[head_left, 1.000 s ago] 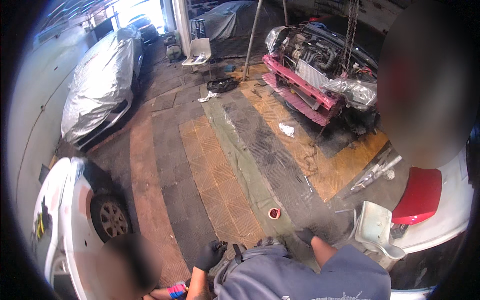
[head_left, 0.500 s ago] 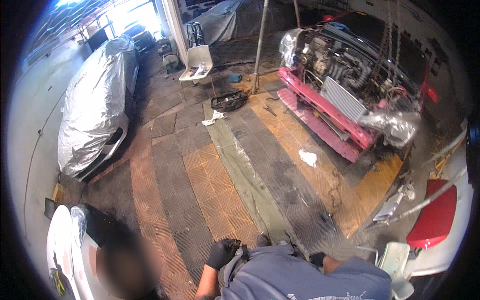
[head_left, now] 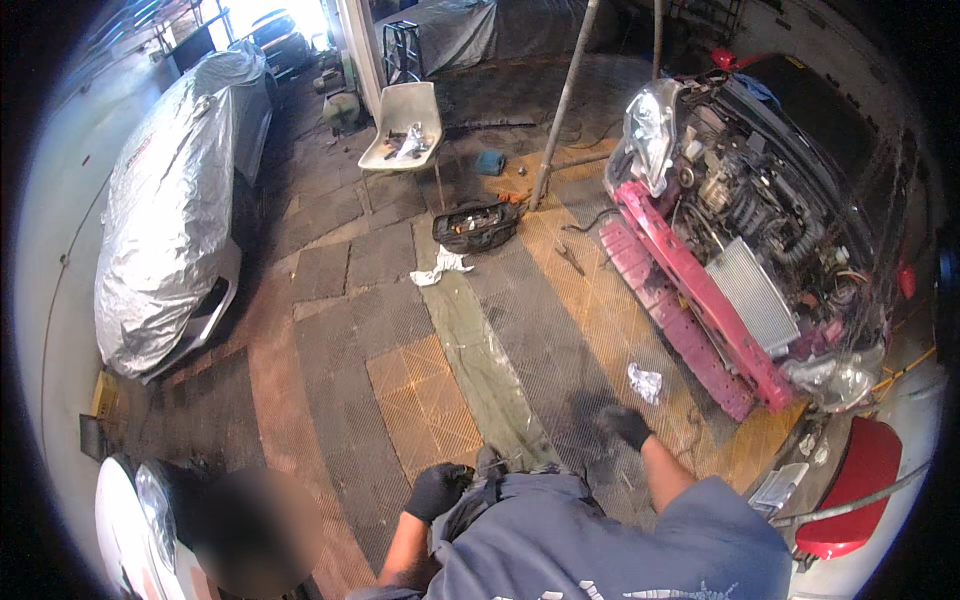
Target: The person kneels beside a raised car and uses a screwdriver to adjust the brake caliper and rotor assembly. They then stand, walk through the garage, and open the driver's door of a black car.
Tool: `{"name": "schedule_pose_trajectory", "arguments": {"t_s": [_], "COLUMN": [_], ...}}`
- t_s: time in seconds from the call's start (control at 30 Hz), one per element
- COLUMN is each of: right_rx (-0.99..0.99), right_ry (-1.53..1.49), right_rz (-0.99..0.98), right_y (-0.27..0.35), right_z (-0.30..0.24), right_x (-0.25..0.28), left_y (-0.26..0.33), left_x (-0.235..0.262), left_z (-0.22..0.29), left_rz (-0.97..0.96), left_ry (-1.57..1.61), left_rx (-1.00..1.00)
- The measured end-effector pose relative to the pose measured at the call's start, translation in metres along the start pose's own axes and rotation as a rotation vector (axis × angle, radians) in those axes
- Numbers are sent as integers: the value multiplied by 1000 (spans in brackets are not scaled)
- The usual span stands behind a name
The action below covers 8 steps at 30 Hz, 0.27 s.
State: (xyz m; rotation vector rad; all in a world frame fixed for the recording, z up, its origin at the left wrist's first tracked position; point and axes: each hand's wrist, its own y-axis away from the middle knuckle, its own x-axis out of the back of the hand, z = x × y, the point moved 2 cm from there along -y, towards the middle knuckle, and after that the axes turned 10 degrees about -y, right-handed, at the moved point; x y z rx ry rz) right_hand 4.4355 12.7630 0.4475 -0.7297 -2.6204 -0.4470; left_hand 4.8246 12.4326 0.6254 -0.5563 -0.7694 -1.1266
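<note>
My left hand [head_left: 440,490], in a black glove, is beside my left hip against the grey shirt [head_left: 600,545]. Its fingers are curled; what they hold, if anything, is too small to make out. My right hand [head_left: 627,427], gloved in black too, reaches out over the floor mat on my right. Its fingers look loosely stretched and nothing shows in them. Nearest to it on the floor lies a crumpled white cloth or paper [head_left: 645,383]. Beyond stands a red car with its front end stripped, showing the engine [head_left: 745,195], radiator [head_left: 752,298] and red bumper beam [head_left: 700,300].
A plastic chair [head_left: 405,105] with items on it stands ahead, near an open black tool bag [head_left: 475,228] and a slanted metal pole [head_left: 565,105]. A silver-covered car [head_left: 165,220] is at left. Close by are a person [head_left: 255,530] and a red panel [head_left: 862,480].
My right hand has moved from beside my right hip forward and outward over the floor. The left hand stays by the hip. The view has shifted, bringing the red car farther right.
</note>
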Motion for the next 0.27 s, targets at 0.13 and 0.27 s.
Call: {"name": "schedule_pose_trajectory", "arguments": {"t_s": [0.13,0.27], "right_rx": [-213,-521], "right_ry": [674,292], "right_rz": [-435,-217], "right_y": [-16,-4], "right_z": [7,70], "right_x": [-65,-52], "left_y": [-146,-300], "left_x": [97,112], "left_z": [-31,-77], "left_rz": [-70,-52], "left_ry": [-103,-65], "left_rx": [-16,-89]}}
